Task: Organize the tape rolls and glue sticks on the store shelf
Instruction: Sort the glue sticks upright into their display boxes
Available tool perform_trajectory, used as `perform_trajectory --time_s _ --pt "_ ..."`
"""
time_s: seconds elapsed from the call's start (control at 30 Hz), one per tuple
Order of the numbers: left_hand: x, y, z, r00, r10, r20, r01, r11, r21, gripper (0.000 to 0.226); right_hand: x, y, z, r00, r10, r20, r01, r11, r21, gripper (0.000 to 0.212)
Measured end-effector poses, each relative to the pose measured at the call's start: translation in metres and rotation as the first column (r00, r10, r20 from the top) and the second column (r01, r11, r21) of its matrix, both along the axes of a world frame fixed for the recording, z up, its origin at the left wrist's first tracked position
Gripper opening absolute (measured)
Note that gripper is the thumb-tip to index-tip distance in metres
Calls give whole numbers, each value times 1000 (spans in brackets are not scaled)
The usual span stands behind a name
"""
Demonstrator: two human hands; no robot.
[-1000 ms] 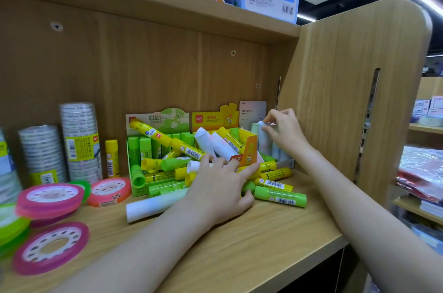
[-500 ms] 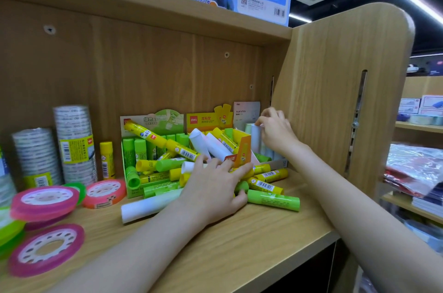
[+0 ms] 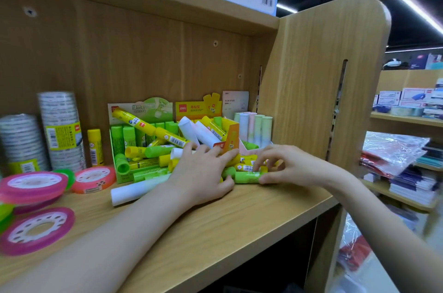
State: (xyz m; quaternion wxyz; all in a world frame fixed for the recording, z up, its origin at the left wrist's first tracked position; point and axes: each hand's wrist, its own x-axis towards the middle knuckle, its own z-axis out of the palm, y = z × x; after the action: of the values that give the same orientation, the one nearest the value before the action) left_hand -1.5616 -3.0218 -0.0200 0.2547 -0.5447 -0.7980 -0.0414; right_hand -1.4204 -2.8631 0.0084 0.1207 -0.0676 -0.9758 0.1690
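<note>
Right hand [image 3: 291, 166] at frame centre-right pinching green glue stick [image 3: 247, 176] lying on shelf board [image 3: 251, 218], left hand [image 3: 203, 172] flat, fingers relaxed, on glue-stick pile [image 3: 153, 148] mid-frame; tape rolls [image 3: 33, 183] at lower left.

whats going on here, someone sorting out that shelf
A person is tidying a heap of glue sticks on a wooden shelf. The right hand pinches a green glue stick lying at the front of the heap, while the left hand rests flat on the pile. Tape rolls stand stacked at the left, untouched.
</note>
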Motion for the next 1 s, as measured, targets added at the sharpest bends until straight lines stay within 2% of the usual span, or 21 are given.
perform_trajectory --time_s 0.07,0.17,0.3,0.4,0.47,0.57,0.63,0.73,0.83,0.93,1.0 --pt "0 -4 1 1000 -29 1 29 1000 -5 85 -6 5 -6 995 -24 -95 21 999 -32 18" --pt "2 -7 2 998 -62 -14 62 998 -4 86 -14 4 -14 980 -22 -197 12 999 -52 24" --pt "1 -5 4 998 -51 -41 48 997 -58 85 -24 3 -15 985 3 -171 -8 1000 -26 31" --pt "2 -4 4 999 -28 -27 25 995 -97 67 -23 8 0 989 26 -143 -47 988 -147 28" --pt "4 -4 5 999 -37 -21 35 994 -107 52 -27 10 12 975 21 -222 -62 981 -182 21" --pt "3 -4 5 999 -41 -32 37 994 -106 50 -52 3 29 946 70 -318 -83 996 -28 24" --pt "2 -5 4 999 -44 -31 41 994 -102 54 -73 -9 38 943 132 -307 -113 990 80 34" --pt "1 -5 4 998 -42 -39 38 995 -90 79 -105 -27 49 957 194 -217 -166 976 142 42" --pt "0 -5 4 999 -29 -46 25 996 -88 77 -126 -36 50 975 201 -93 -177 959 222 36" --pt "0 -6 4 998 -22 -57 17 996 -87 85 -130 -36 49 963 179 -202 -151 978 147 18" --pt "0 -6 4 998 -19 -61 14 996 -86 88 -127 -33 47 944 166 -284 -148 985 84 20"
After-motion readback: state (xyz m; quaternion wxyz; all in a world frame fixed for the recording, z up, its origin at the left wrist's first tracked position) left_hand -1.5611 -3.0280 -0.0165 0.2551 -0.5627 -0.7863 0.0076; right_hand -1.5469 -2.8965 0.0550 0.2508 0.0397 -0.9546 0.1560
